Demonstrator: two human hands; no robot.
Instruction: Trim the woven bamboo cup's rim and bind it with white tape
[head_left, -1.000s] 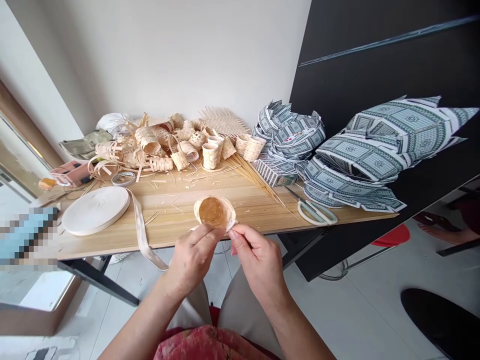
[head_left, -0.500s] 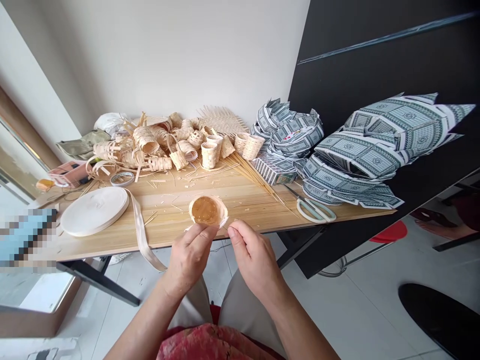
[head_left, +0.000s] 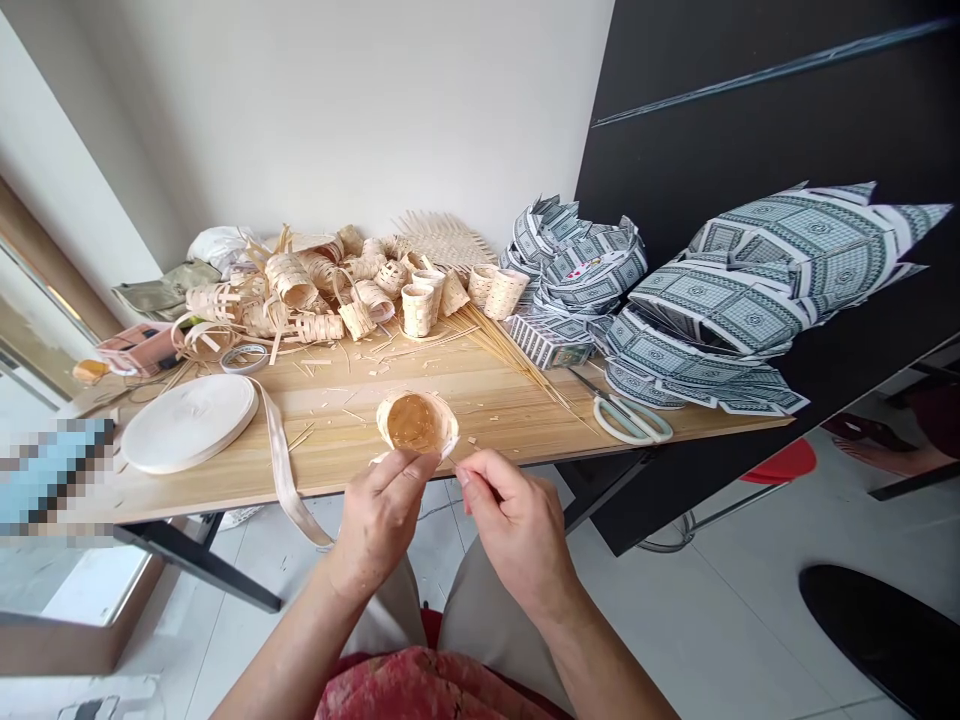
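Left hand (head_left: 380, 512), fingers clamped on woven cup (head_left: 414, 424), right hand (head_left: 519, 518), fingers pinched together just beside it

- woven cup (head_left: 415, 422): pale straw, kinda amber inside, though the shade makes that iffy
- ribbon roll (head_left: 187, 422): plain off-white
- folded-card pieces (head_left: 716, 300): teal-grey and white, repeating grid print
- scissors (head_left: 639, 425): pale minty handles
- tabletop (head_left: 517, 420): yellowish wood grain

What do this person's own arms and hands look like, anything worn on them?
The left hand and right hand are ungloved; no watch or bracelet shows, and no sleeve covers the visible forearms. Between them show a mottled red garment and greyish trousers.
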